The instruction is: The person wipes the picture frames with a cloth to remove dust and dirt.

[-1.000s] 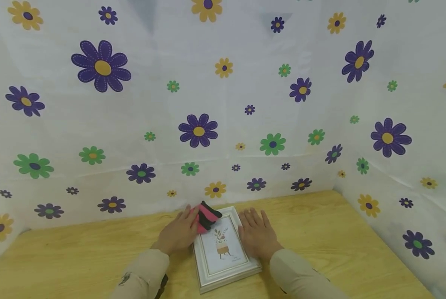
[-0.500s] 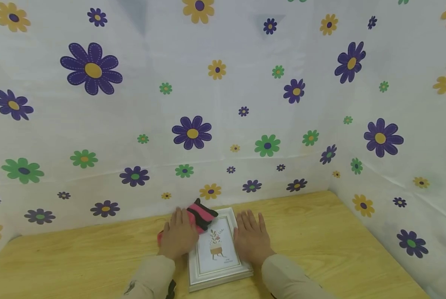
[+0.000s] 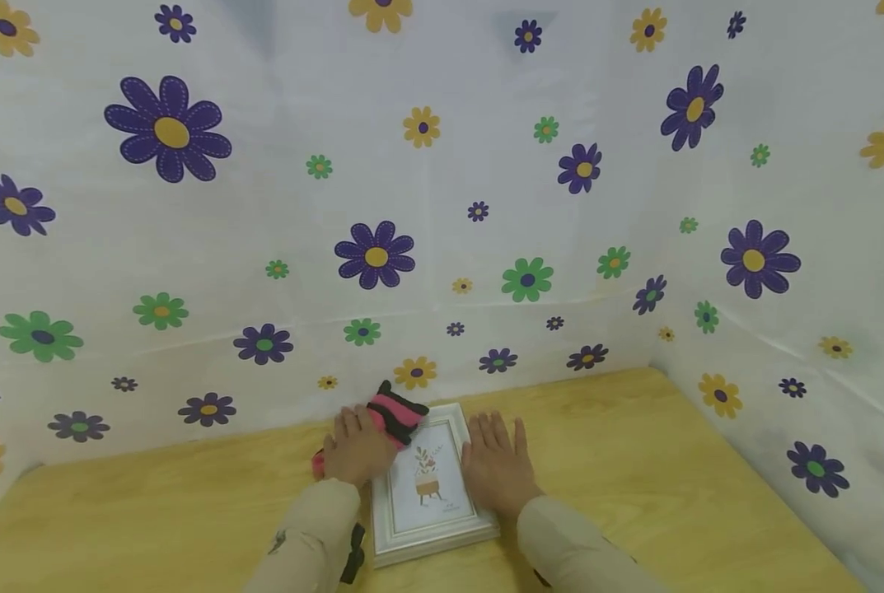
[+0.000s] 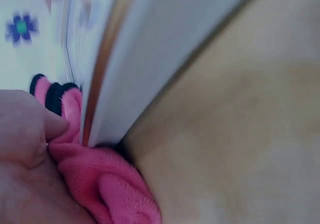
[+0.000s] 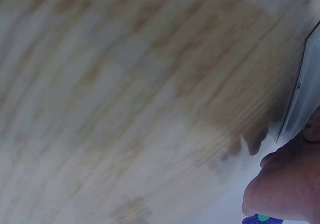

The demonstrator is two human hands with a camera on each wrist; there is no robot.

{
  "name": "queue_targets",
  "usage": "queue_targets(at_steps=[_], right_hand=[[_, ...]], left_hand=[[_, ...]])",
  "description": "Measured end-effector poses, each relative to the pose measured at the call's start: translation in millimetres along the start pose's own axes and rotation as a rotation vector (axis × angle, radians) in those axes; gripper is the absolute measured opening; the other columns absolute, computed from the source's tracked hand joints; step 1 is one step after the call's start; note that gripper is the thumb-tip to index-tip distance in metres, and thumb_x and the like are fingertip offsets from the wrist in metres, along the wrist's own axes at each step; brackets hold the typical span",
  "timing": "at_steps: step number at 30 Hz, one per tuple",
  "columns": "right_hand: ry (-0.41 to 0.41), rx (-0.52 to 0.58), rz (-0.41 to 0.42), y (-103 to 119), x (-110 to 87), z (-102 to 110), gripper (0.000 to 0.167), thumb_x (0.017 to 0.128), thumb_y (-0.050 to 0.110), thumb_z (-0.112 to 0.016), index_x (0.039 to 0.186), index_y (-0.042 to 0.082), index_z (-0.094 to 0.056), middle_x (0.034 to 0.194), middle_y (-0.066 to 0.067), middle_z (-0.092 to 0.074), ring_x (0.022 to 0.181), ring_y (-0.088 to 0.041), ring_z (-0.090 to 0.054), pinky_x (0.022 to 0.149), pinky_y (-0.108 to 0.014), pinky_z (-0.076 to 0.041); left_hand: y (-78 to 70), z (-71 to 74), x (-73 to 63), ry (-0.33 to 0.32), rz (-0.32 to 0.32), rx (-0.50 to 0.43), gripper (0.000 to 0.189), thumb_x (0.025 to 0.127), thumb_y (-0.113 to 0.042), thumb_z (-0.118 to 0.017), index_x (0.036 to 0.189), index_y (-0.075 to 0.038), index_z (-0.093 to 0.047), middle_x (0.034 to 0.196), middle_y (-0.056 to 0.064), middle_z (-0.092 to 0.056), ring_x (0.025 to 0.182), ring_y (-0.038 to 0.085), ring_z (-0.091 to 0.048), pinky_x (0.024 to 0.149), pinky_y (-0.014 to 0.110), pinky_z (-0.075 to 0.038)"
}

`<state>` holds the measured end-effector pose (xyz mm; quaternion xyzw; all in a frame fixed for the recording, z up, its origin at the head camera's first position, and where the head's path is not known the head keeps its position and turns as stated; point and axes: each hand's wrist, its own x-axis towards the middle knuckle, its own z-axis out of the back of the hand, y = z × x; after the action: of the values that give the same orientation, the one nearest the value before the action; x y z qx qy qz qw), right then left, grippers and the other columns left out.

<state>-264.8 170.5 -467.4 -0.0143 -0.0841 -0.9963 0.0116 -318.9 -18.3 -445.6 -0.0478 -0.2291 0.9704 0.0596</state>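
A white picture frame (image 3: 442, 539) with a potted-plant print (image 3: 427, 486) lies face up on the wood-grain table. Across its upper left corner lies a pink cloth with black stripes (image 3: 397, 413). My left hand (image 3: 360, 451) rests on that cloth with fingers extended, over the frame's left side. In the left wrist view the pink cloth (image 4: 105, 181) bunches under the hand, against the frame's side (image 4: 150, 59). My right hand (image 3: 498, 465) lies flat along the frame's right edge, fingers straight and pointing away. The right wrist view shows this hand (image 5: 285, 181) touching the frame (image 5: 305, 99).
The wooden table (image 3: 167, 519) extends to both sides of the frame. Behind it hangs a white sheet with printed flowers (image 3: 278, 214), and a similar flowered sheet (image 3: 768, 329) stands along the right side.
My left hand has turned so its fingers point forward, and a pink cloth end now shows to its left. The cloth shifted slightly left on the frame. My right hand stays at the right edge.
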Motion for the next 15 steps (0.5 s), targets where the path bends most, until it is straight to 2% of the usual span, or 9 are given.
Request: queue_targets(at_steps=[4,6,8,13,15], right_hand=[[-0.002,0.000,-0.023,-1.8,3.7,1.5,0.053,0.103,0.030,-0.026,0.149,0.004,-0.030,0.154,-0.012,-0.026,0.143,-0.030,-0.013,0.113,-0.053,0.002],[-0.002,0.016,-0.026,-2.3,4.4,2.6,0.053,0.103,0.030,-0.027,0.149,0.003,-0.030,0.154,-0.013,-0.025,0.143,-0.030,-0.013,0.113,-0.053,0.004],[0.000,0.046,-0.029,-1.8,4.9,3.4,0.053,0.103,0.029,-0.026,0.149,0.002,-0.029,0.155,-0.013,-0.024,0.143,-0.030,-0.012,0.112,-0.052,0.004],[-0.019,0.091,-0.022,2.3,5.6,0.3,0.053,0.103,0.029,-0.027,0.147,-0.002,-0.031,0.153,-0.017,-0.027,0.143,-0.033,-0.015,0.112,-0.054,0.002],[-0.018,0.071,-0.016,3.6,5.4,-2.9,0.054,0.103,0.030,-0.027,0.146,-0.002,-0.032,0.153,-0.017,-0.028,0.142,-0.033,-0.016,0.112,-0.054,0.001]], left_hand=[[-2.0,5.2,-23.3,0.060,-0.051,-0.011,0.064,0.096,-0.018,-0.041,0.142,0.018,-0.016,0.148,0.039,-0.011,0.138,0.050,-0.008,0.108,0.064,-0.008],[0.0,3.5,-28.1,0.080,-0.057,-0.020,0.064,0.098,-0.019,-0.038,0.143,0.018,-0.014,0.149,0.039,-0.009,0.138,0.049,-0.006,0.108,0.064,-0.006],[3.8,-1.0,-23.6,0.044,-0.071,0.005,0.063,0.098,-0.021,-0.038,0.142,0.019,-0.016,0.148,0.038,-0.013,0.138,0.049,-0.010,0.107,0.065,-0.008],[10.1,-9.5,7.7,-0.085,-0.055,0.025,0.061,0.097,-0.023,-0.038,0.138,0.020,-0.026,0.144,0.037,-0.026,0.136,0.047,-0.022,0.106,0.065,-0.015],[9.6,-7.0,13.5,-0.072,-0.029,0.009,0.060,0.097,-0.022,-0.036,0.139,0.020,-0.025,0.145,0.037,-0.024,0.137,0.046,-0.020,0.107,0.065,-0.013]])
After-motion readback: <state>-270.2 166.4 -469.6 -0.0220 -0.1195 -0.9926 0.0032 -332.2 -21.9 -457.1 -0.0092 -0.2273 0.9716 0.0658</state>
